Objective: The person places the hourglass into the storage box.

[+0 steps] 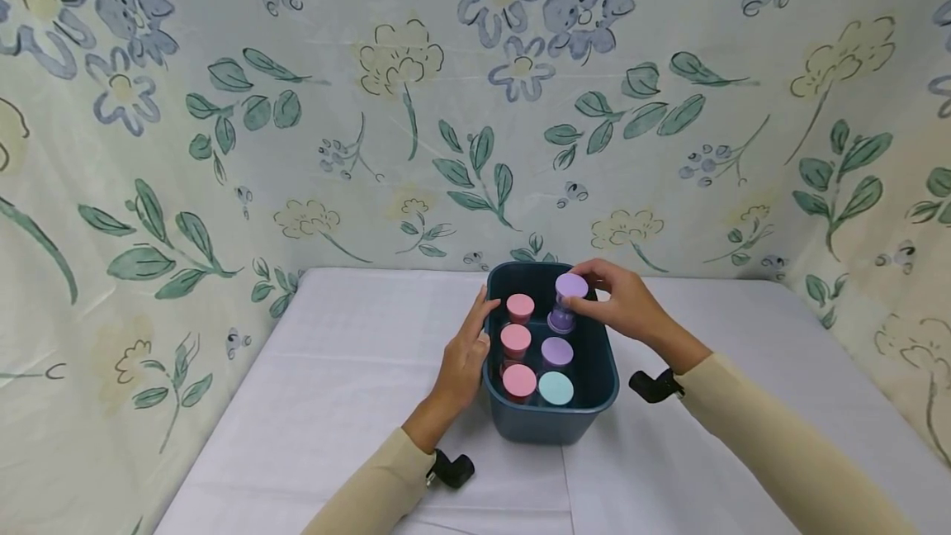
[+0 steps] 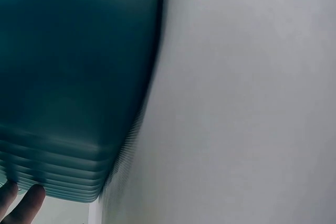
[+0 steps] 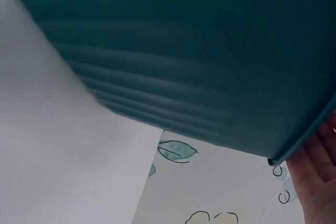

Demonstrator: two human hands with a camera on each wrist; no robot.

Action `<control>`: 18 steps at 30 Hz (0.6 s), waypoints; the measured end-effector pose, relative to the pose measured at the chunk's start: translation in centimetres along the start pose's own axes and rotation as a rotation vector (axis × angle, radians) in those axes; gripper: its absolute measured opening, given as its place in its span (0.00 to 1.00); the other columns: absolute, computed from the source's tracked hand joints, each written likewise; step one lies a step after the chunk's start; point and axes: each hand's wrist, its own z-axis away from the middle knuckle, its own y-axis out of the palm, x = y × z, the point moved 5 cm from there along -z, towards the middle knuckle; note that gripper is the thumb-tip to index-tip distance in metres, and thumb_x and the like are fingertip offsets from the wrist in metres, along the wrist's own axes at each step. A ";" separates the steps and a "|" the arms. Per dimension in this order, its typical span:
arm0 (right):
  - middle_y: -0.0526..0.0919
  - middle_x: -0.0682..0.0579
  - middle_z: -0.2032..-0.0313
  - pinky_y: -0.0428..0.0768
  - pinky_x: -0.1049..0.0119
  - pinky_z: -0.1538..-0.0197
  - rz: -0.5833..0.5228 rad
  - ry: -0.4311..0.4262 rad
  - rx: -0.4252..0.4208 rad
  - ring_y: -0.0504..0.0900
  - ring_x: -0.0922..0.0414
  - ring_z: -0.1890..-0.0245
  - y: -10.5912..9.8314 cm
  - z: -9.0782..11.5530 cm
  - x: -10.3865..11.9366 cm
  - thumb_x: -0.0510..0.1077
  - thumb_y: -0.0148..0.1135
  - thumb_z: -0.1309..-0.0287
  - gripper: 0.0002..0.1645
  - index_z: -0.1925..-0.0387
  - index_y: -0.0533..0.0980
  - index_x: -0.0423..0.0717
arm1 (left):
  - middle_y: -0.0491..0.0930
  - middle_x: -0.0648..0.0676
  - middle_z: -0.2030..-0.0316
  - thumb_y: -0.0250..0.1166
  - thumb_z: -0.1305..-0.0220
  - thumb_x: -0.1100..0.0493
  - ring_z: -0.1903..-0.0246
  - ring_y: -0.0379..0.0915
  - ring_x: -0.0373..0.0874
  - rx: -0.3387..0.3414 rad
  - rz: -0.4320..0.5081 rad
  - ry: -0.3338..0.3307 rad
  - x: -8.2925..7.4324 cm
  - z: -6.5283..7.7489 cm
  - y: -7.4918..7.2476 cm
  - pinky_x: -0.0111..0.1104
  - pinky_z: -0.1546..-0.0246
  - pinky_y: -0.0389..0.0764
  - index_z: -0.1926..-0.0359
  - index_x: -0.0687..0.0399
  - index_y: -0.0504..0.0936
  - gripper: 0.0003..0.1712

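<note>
A dark teal plastic bin (image 1: 542,428) stands on the table with small round-lidded containers inside. My right hand (image 1: 620,304) reaches over its right rim and pinches a purple-lidded container (image 1: 570,286) between thumb and fingers, at the far right corner. Just below it shows another purple piece (image 1: 560,321); whether the two touch I cannot tell. My left hand (image 1: 462,357) rests along the bin's left side, fingers extended against the wall; two fingertips (image 2: 32,198) show there in the left wrist view. In the right wrist view, fingers (image 3: 315,163) are by the bin's rim.
Pink lids (image 1: 516,340) line the bin's left side. A purple lid (image 1: 557,352) and a light blue lid (image 1: 555,389) stand on the right. White cloth (image 1: 357,353) covers the table, with a floral curtain (image 1: 416,147) behind it.
</note>
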 end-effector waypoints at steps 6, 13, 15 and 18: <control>0.78 0.48 0.50 0.73 0.44 0.41 0.036 -0.055 -0.013 0.76 0.49 0.48 0.4 0.0 -0.2 0.54 0.72 0.49 0.27 0.51 0.75 0.46 | 0.45 0.47 0.24 0.36 0.28 0.50 0.27 0.43 0.41 0.007 0.007 0.009 0.0 -0.1 0.0 0.48 0.33 0.57 0.27 0.47 0.59 0.30; 0.78 0.47 0.48 0.76 0.46 0.44 0.110 -0.122 -0.023 0.76 0.49 0.48 1.1 -0.4 -0.4 0.52 0.74 0.52 0.27 0.52 0.76 0.46 | 0.46 0.47 0.25 0.35 0.28 0.48 0.27 0.43 0.41 0.006 0.010 0.006 0.0 -0.1 -0.1 0.48 0.33 0.57 0.27 0.46 0.59 0.30; 0.78 0.47 0.47 0.76 0.46 0.44 0.138 -0.133 -0.018 0.76 0.49 0.47 1.4 -0.5 -0.5 0.53 0.74 0.53 0.28 0.53 0.77 0.46 | 0.46 0.47 0.25 0.35 0.28 0.49 0.27 0.44 0.41 0.006 0.010 0.003 -0.1 -0.1 -0.1 0.48 0.33 0.57 0.27 0.46 0.59 0.30; 0.77 0.46 0.46 0.77 0.47 0.45 0.161 -0.127 -0.008 0.76 0.48 0.46 1.7 -0.6 -0.6 0.54 0.74 0.53 0.29 0.52 0.77 0.45 | 0.46 0.47 0.25 0.35 0.28 0.49 0.27 0.44 0.40 0.006 0.008 0.000 -0.1 0.0 -0.1 0.48 0.33 0.57 0.27 0.45 0.59 0.30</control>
